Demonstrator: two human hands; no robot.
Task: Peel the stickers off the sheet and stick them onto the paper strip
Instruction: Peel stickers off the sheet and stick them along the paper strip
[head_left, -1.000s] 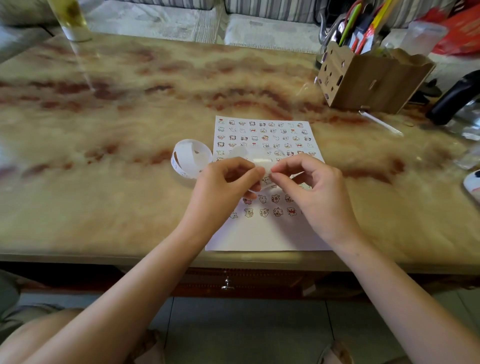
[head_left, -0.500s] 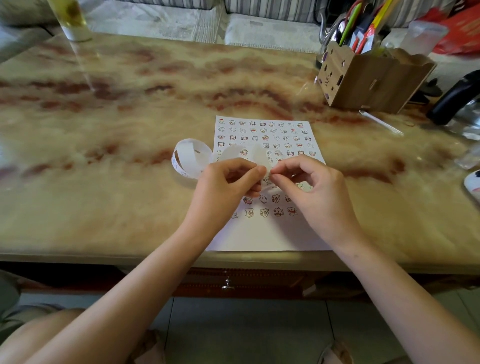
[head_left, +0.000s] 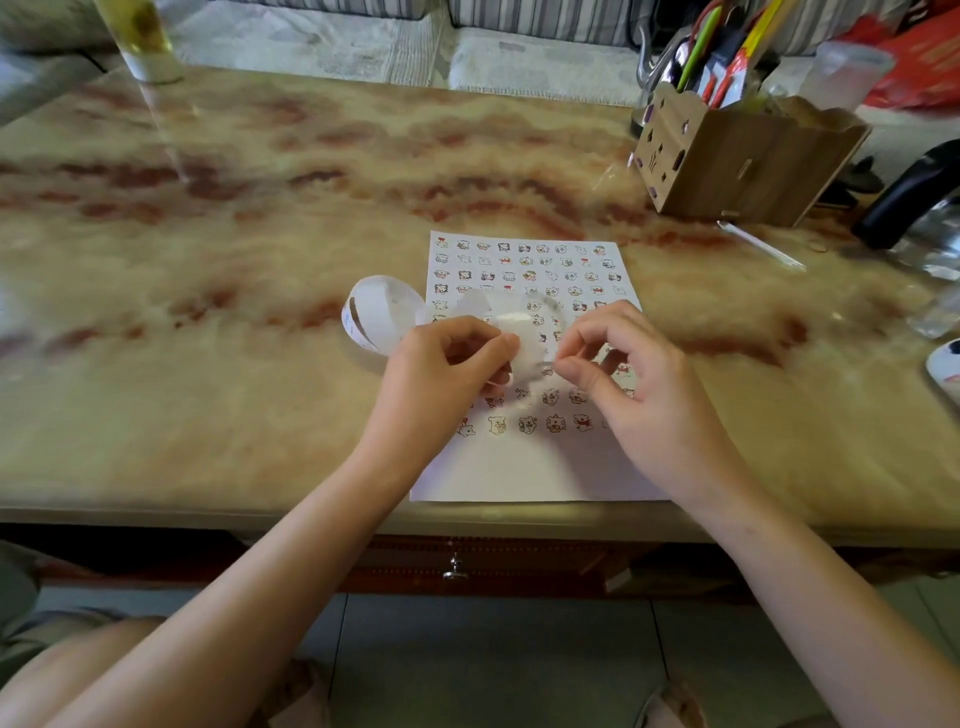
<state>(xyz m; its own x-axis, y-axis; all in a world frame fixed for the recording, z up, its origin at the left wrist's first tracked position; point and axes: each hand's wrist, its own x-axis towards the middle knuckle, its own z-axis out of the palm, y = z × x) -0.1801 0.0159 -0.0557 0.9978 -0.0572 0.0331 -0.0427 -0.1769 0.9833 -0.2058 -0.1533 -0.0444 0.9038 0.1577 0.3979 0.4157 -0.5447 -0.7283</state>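
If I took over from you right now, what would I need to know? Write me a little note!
Left hand: grips the paper strip, holding it above the sticker sheet.
Right hand: pinches the strip close beside the left; any sticker under the fingertips is too small to tell.
The strip's far part lies coiled on the marble table, just left of the sheet, which lies flat.
Done: how many stickers are on the strip cannot be told.
Left: many rows of stickers are on the sheet; peel each and stick it on the strip.
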